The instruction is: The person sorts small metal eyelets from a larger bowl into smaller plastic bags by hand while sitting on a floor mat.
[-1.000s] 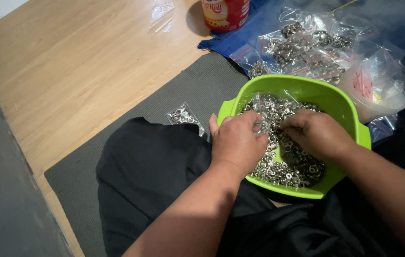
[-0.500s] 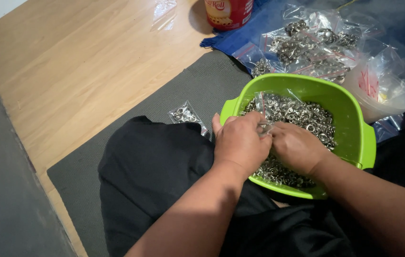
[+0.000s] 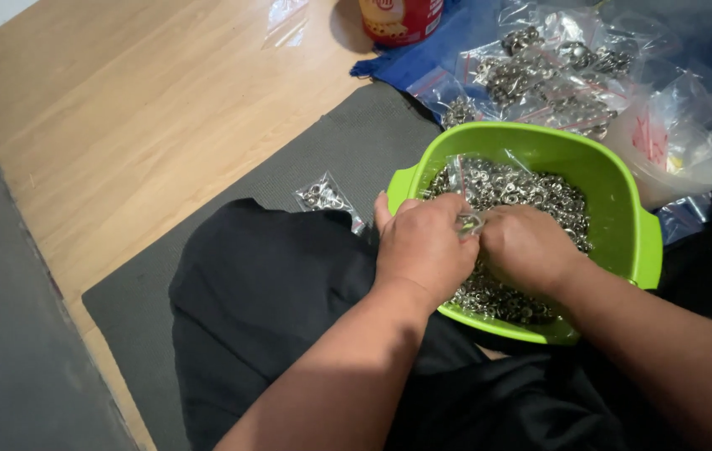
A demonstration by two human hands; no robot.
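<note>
A wooden floor (image 3: 147, 108) and grey mat (image 3: 322, 159) lie left; a small filled bag (image 3: 322, 196) rests there. The left hand (image 3: 424, 246) and right hand (image 3: 527, 248) pinch a small clear bag (image 3: 470, 222) over a green bowl (image 3: 623, 217) of metal eyelets (image 3: 531, 188).

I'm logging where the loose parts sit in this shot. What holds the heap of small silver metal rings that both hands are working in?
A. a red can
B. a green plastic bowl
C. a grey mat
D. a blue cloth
B. The left hand and right hand meet over the small silver rings, which fill the green plastic bowl on the person's lap.
</note>
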